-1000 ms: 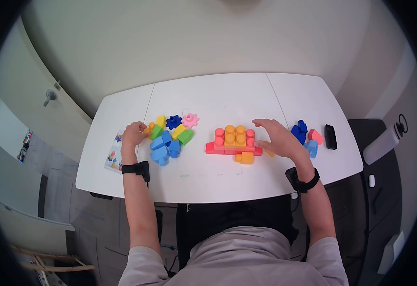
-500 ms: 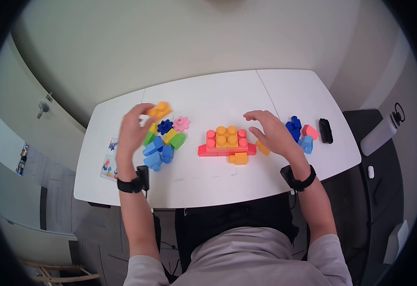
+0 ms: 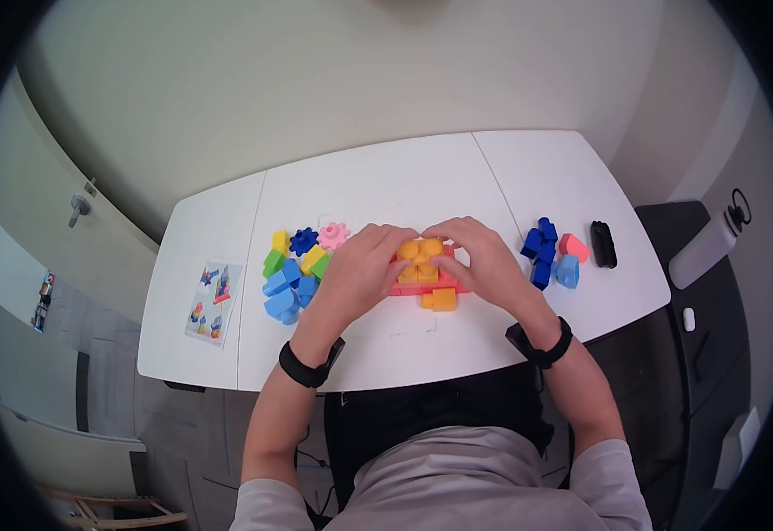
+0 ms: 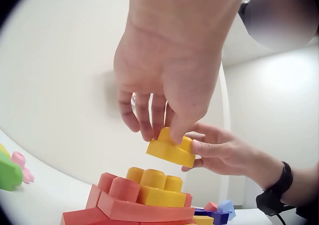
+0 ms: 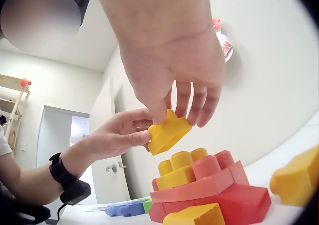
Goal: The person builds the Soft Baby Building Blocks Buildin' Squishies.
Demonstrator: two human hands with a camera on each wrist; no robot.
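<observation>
Both hands pinch one yellow-orange brick (image 4: 170, 151), my left hand (image 3: 362, 270) from the left and my right hand (image 3: 490, 265) from the right. In both wrist views the brick is tilted and hangs just above the stack, with a gap beneath it. The stack has red bricks (image 4: 144, 207) below and a yellow-orange block (image 5: 175, 171) with round studs on top. Beside the stack, at its near side, lies a loose orange brick (image 3: 440, 300).
Blue, green and yellow bricks (image 3: 281, 302) lie left, with a dark blue gear (image 3: 303, 241) and a pink gear (image 3: 333, 234). A picture sheet (image 3: 213, 303) is farther left. Dark blue bricks (image 3: 541, 252), a light blue piece (image 3: 568, 272) and a black case (image 3: 603, 244) lie right.
My left hand has carried the yellow-orange brick rightward from the left pile to above the stack. My right hand has moved in leftward and now grips the same brick.
</observation>
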